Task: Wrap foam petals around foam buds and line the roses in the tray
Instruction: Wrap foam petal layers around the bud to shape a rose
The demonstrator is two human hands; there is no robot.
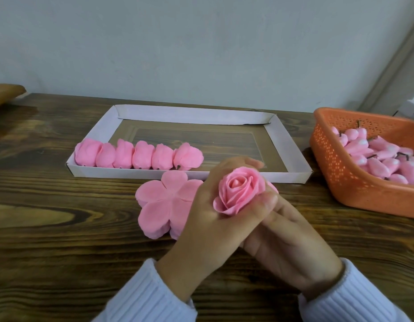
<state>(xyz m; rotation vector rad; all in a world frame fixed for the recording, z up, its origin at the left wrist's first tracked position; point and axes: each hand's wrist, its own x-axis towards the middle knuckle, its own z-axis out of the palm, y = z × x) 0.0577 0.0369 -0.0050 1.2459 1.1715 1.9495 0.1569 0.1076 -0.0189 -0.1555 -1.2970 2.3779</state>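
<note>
Wrapping step, seemingly near its end: left hand (pixel 201 212) and right hand (pixel 282 233) clasped the rose (pixel 240 191); next, it probably needed laying beside the rose row (pixel 138 156) in the tray (pixel 289 140), at eleven o'clock.

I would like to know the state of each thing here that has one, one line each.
Rose: petals wrapped, held above the table.
Left hand: grips the rose.
Right hand: pinches the rose.
Tray: six roses lined along its near wall.
Petal stack: flat on the table.
Basket: holds many buds.
</note>
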